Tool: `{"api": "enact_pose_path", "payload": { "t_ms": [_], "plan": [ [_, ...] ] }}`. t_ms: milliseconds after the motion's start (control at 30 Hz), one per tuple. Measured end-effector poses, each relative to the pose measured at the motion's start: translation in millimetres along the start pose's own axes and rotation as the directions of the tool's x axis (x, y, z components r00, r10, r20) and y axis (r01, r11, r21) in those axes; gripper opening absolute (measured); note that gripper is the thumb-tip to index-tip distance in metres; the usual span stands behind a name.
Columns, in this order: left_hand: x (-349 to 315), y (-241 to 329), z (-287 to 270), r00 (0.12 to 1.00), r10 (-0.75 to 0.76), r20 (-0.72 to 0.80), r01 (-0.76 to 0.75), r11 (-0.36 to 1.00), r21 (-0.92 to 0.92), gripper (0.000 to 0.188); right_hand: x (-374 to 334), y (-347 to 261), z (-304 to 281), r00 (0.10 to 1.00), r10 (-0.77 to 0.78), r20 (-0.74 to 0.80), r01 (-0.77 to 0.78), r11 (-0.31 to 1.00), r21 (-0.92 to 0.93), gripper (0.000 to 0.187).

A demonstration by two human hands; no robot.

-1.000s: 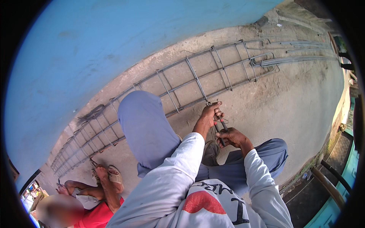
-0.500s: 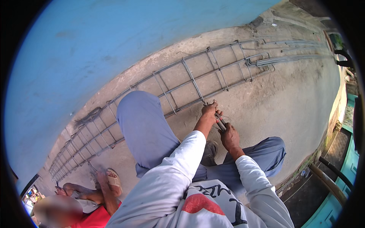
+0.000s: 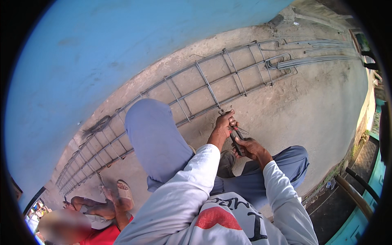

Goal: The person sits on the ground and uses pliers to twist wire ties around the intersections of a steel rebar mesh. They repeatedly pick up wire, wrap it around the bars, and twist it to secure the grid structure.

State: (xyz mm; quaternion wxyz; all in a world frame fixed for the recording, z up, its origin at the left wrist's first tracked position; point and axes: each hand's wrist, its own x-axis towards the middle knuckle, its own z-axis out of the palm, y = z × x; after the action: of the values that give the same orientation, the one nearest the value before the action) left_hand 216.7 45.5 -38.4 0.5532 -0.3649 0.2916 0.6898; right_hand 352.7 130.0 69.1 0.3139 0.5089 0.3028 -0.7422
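A long rebar cage (image 3: 209, 85) lies on the floor in front of me, its bars crossed by square stirrups. My left hand (image 3: 225, 122) is closed beside its near bar, with thin tie wires (image 3: 241, 130) sticking out between the fingers. Close by, my right hand (image 3: 250, 147) grips the dark handles of pincers (image 3: 234, 141). The pincers' head reaches past my left hand to the near bar, at a stirrup corner. My left fingers partly hide the tool, so I cannot tell whether its jaws touch the wire.
A blue wall (image 3: 102, 53) runs along the cage's far side. Loose bent rods (image 3: 318, 60) lie beyond its right end. A wire coil (image 3: 98, 124) rests on the cage at left. A co-worker in a red shirt (image 3: 108, 236) sits lower left, hands near the cage.
My right hand has turned and shifted slightly around the pincers' handles, which have swung a little. My left hand stays by the same corner of the cage.
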Motion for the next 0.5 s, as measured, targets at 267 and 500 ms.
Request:
{"api": "enact_pose_path", "payload": {
  "t_ms": [267,500],
  "plan": [
    [21,-5,27,0.772,0.195,-0.605,0.102,0.901,0.422,0.042,16,19,24,0.645,-0.723,-0.248,-0.059,0.277,-0.959,0.050],
    [-23,48,-8,0.997,0.065,-0.047,0.006,0.524,0.852,0.059,1,-1,-9,0.949,-0.036,0.313,-0.048,0.965,0.258,0.063]
  ]
}}
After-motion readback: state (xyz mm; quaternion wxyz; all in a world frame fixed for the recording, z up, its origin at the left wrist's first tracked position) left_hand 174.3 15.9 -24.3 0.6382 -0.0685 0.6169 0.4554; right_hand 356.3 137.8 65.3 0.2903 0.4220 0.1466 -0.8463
